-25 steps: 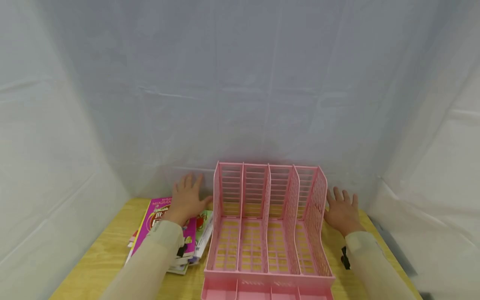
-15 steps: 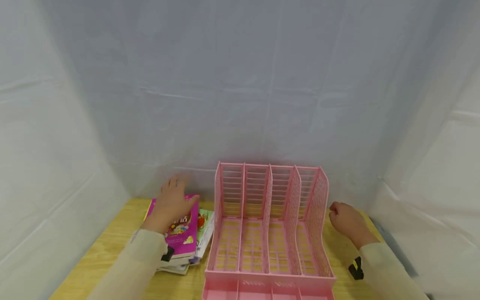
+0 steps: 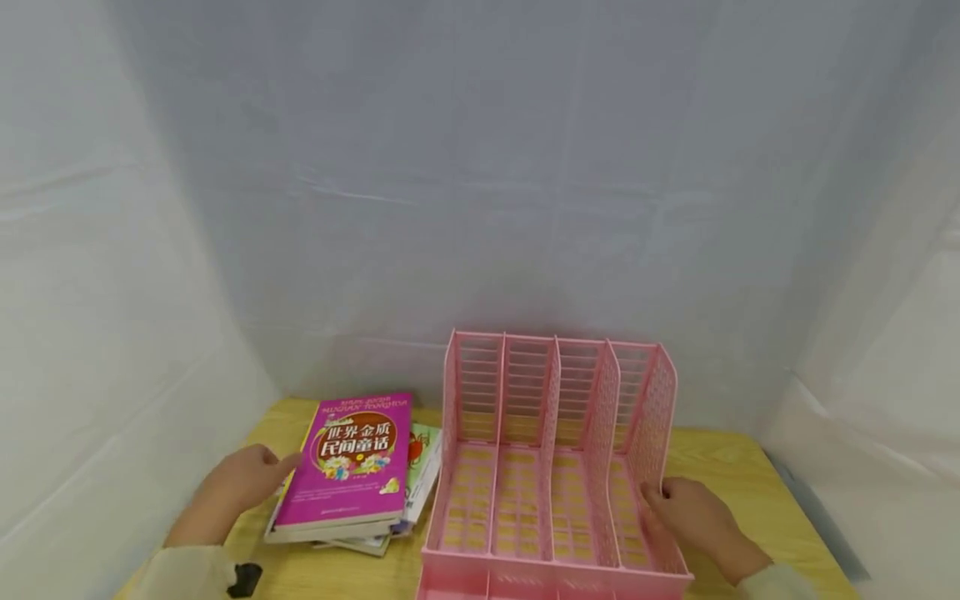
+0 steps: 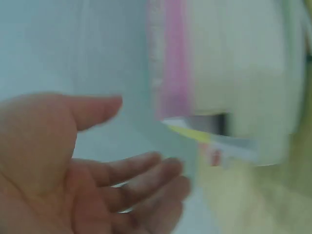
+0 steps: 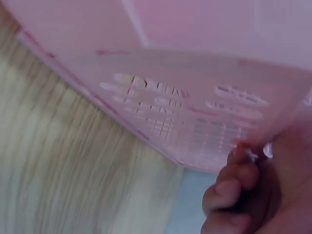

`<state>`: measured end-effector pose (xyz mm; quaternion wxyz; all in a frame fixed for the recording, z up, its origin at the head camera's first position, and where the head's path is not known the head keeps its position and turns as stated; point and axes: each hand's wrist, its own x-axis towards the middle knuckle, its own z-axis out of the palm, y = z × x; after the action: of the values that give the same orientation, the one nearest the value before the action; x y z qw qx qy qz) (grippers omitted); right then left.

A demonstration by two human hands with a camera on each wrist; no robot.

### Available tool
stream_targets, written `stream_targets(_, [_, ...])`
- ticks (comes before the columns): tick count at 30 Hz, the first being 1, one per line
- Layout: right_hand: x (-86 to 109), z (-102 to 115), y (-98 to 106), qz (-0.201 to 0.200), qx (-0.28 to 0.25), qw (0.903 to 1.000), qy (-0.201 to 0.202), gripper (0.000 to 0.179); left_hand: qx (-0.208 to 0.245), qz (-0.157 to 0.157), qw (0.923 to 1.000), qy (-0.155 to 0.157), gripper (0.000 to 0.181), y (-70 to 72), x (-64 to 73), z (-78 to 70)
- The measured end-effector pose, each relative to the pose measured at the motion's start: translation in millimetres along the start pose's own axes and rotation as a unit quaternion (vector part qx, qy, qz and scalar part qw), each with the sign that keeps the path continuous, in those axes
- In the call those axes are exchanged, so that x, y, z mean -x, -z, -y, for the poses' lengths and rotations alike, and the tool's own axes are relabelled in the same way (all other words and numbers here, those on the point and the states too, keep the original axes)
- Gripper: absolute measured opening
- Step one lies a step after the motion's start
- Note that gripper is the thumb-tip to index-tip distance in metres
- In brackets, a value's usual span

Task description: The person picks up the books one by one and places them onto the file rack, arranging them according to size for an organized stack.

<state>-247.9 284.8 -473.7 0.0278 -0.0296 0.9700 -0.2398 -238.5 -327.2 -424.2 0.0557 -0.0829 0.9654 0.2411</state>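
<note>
A pink desk organizer (image 3: 555, 562) with upright dividers stands in the middle of the wooden table. My right hand (image 3: 693, 517) pinches the edge of its right side panel, thumb inside the last slot; in the right wrist view the other fingers of the right hand (image 5: 243, 195) curl by the perforated wall. Left of the organizer lies a stack of books, topped by a purple book (image 3: 348, 492). My left hand (image 3: 243, 479) is at the stack's left side. In the left wrist view, the left hand (image 4: 97, 165) has loosely bent fingers, apart from the blurred books (image 4: 239, 58).
Under the purple book, a green-and-white book (image 3: 423, 454) sticks out towards the organizer. Pale sheeting (image 3: 525, 167) hangs behind the table (image 3: 720, 467) and along both sides. Small black wristbands or mounts sit at the sleeves, one (image 3: 244, 579) on the left.
My left hand has come back from over the books to their left side, uncovering the purple cover. My right hand has moved from beside the organizer onto its right panel and gripped it.
</note>
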Motion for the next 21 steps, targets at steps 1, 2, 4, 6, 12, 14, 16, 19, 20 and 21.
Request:
stream_targets(1, [-0.8,2,-1,-0.006,0.009,0.9999,-0.001,0.048,0.012,0.018,0.9997,0.009,0.073,-6.1,-0.8,2.9])
stream_targets(2, [-1.4,3,-2,-0.009,0.019,0.9998,0.000,0.047,0.022,0.030,0.9992,0.014,0.075,-12.7,-1.4,5.2])
stream_targets(4, [-2.1,4,-4,-0.010,0.036,0.9993,-0.005,0.047,0.038,0.043,0.9981,0.024,0.081,-24.0,-1.7,7.8])
stream_targets(6, [-2.5,5,-7,-0.014,0.046,0.9988,-0.011,0.047,0.048,0.040,0.9976,0.031,0.083,-31.9,-2.1,9.5])
stream_targets(12, [-7.6,3,-11,-0.047,0.083,0.9954,0.002,0.041,0.057,0.025,0.9976,0.032,0.078,-35.6,-6.4,12.5])
stream_targets(14, [-11.6,1,-12,-0.052,0.092,0.9944,0.007,0.038,0.050,0.023,0.9981,0.027,0.076,-35.9,-6.6,12.2])
stream_targets(16, [-15.7,-1,-12,-0.051,0.092,0.9944,0.008,0.036,0.040,0.020,0.9988,0.019,0.075,-35.9,-6.9,11.6])
stream_targets(19, [-20.4,-3,-12,-0.056,0.093,0.9940,0.011,0.035,0.047,0.023,0.9983,0.027,0.079,-35.8,-7.6,10.3])
stream_targets(20, [-21.7,-4,-12,-0.056,0.092,0.9941,0.013,0.035,0.049,0.024,0.9981,0.028,0.081,-36.4,-8.2,10.7])
stream_targets(21, [-22.9,-5,-12,-0.057,0.090,0.9942,0.015,0.035,0.053,0.026,0.9978,0.031,0.083,-36.8,-8.6,10.6])
